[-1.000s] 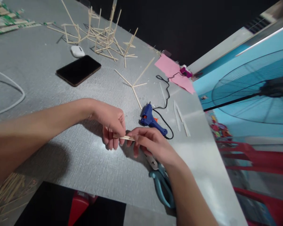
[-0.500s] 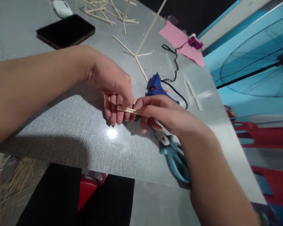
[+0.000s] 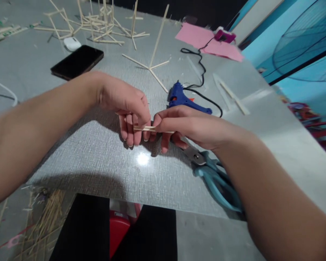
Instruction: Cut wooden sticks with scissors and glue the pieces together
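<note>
Toward the near edge of the worktop (image 3: pixel 163 181), your left hand (image 3: pixel 130 105) and right hand (image 3: pixel 187 125) both pinch thin wooden sticks (image 3: pixel 145 128), apparently aligning them, the next move likely calling for flush ends and steady pressure.

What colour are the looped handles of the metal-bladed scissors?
The looped handles are muted teal, seen best in the head view.
</note>
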Available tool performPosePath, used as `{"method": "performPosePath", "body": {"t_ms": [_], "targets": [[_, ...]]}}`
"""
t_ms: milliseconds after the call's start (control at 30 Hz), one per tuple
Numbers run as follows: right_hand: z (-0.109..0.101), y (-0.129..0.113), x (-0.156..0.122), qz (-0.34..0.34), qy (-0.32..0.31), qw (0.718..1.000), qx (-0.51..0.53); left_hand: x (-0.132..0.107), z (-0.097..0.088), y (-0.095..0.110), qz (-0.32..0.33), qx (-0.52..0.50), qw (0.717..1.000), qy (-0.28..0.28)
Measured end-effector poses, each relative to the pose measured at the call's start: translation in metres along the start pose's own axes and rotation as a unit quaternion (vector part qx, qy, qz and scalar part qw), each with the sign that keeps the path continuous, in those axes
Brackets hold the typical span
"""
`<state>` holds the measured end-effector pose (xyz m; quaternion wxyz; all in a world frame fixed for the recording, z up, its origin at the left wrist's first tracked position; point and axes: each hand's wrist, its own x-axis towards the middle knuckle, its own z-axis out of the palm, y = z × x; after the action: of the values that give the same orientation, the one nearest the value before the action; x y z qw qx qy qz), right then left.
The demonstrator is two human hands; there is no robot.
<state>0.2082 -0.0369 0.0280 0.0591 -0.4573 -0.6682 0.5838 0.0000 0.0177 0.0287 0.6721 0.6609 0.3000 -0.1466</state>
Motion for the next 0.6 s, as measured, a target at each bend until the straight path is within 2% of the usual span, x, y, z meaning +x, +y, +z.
{"method": "performPosePath", "body": {"t_ms": [300, 600], "targets": [[0.0018, -0.0012, 0.0004, 0.004, 0.015, 1.0, 0.003, 0.0014, -0.003, -0.0039, 0.019, 0.035, 0.999, -0.008], [0.001, 0.0033, 0.0022, -0.007, 0.011, 1.0, 0.014, 0.003, -0.0047, -0.0069, 0.036, 0.025, 0.999, -0.012]]}}
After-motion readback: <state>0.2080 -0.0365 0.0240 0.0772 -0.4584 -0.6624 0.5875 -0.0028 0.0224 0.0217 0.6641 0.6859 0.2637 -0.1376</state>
